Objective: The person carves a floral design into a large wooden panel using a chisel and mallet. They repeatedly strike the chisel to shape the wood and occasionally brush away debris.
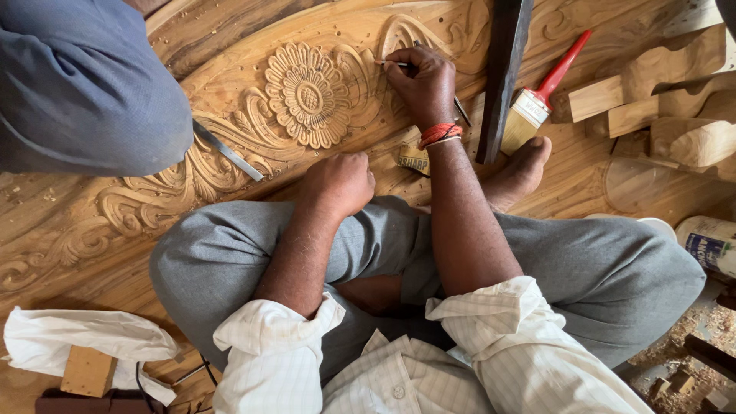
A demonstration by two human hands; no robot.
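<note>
I sit cross-legged on a large carved wooden panel [230,46] with a flower rosette [308,95] and leafy scrolls. My right hand [424,83], a red thread band at its wrist, grips a thin carving tool [387,63] whose tip touches the carving just right of the rosette. My left hand [340,182] is a closed fist resting on the panel near my knee, below the rosette, with nothing seen in it.
Another person's grey-clad knee [84,84] sits at upper left, a metal chisel [227,150] beside it. A red-handled paintbrush [540,96], a dark wooden bar [502,73], wood blocks [659,92], a white container [709,245], a white cloth [84,341] and wood shavings [682,345] lie around.
</note>
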